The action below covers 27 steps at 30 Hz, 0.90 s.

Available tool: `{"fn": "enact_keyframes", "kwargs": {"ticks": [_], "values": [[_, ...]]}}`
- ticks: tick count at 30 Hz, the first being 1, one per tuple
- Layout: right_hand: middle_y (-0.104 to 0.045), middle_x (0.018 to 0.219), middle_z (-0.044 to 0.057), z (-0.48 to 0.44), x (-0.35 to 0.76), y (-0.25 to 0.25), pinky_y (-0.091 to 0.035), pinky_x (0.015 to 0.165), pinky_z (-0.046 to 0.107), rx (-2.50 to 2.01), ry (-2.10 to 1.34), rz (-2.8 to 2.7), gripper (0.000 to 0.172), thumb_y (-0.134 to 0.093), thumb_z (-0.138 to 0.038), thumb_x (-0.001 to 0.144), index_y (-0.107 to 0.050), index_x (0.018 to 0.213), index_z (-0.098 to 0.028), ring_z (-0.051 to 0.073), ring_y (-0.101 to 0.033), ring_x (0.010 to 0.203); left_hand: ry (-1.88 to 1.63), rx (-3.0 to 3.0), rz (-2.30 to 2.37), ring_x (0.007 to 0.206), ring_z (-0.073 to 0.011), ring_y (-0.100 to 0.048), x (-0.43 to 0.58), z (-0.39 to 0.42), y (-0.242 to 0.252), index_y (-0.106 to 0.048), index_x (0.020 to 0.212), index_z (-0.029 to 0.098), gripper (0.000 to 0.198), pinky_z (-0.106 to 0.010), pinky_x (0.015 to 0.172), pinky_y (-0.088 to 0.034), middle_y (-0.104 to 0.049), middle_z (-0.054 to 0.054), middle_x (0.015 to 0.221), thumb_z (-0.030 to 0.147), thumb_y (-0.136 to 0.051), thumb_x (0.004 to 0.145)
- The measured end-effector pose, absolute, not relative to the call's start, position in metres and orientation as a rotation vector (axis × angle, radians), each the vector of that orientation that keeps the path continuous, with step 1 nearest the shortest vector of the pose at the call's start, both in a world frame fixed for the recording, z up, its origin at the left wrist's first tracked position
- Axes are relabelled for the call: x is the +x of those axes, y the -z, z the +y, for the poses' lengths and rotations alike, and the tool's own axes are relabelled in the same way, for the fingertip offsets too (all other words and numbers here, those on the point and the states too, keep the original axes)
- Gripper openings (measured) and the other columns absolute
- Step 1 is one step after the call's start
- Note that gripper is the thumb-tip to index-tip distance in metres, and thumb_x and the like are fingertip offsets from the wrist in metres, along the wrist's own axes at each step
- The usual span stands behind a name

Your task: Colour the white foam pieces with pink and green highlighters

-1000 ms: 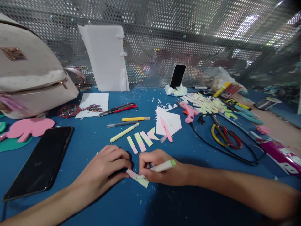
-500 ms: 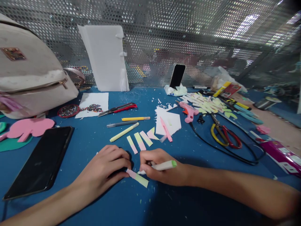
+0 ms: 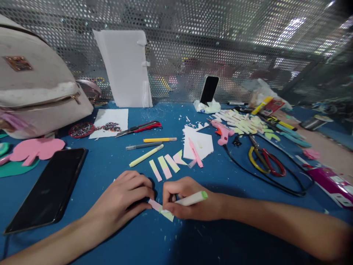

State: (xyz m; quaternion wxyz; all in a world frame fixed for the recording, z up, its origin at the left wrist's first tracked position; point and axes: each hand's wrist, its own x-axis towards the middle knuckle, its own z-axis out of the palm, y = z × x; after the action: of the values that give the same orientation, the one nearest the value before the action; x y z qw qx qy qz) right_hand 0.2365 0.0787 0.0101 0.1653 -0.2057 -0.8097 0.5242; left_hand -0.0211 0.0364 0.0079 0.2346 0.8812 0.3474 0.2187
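A white marker with a green end [image 3: 191,198] is gripped in my right hand [image 3: 183,200], its tip down on a small pink-and-green paper strip [image 3: 154,205]. The closed fingers and thumb of my left hand [image 3: 132,193] hold the strip's pink end against the blue table. My right fingers cover part of the strip's green half. Just beyond the hands lie several similar strips [image 3: 164,167], one of them notched [image 3: 179,158]. A pale yellow highlighter [image 3: 146,155], a yellow pen [image 3: 160,140] and a grey pen [image 3: 143,145] rest behind them.
A black phone [image 3: 46,191] and a pink cutout [image 3: 38,150] lie at left, below a backpack [image 3: 41,84]. Behind is a red utility knife [image 3: 140,127]. Right are a pink highlighter [image 3: 195,152], a corded glue gun [image 3: 223,131], scissors [image 3: 266,162] and a strip pile [image 3: 242,121].
My right hand has shifted slightly left and down, and the marker tip now lies over the strip's green part. My left hand stays in place on the strip.
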Motion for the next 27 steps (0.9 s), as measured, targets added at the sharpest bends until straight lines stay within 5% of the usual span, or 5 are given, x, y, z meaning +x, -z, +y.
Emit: {"fn": "enact_keyframes", "kwargs": {"ticks": [27], "values": [[-0.057,0.072,-0.003,0.0798,0.2352,-0.0123,-0.037,0.059,0.019,-0.569,-1.452,-2.275,0.021,-0.058,-0.034,0.098,-0.06,0.085,-0.016,0.009,-0.051,0.062,-0.613,2.418,0.956,0.101,-0.0236,-0.057,-0.0206,0.0363,-0.0087,-0.067,0.106,0.024,0.018,-0.036,0.088,-0.043,-0.066,-0.006,0.109,0.028,-0.051,0.109]]}}
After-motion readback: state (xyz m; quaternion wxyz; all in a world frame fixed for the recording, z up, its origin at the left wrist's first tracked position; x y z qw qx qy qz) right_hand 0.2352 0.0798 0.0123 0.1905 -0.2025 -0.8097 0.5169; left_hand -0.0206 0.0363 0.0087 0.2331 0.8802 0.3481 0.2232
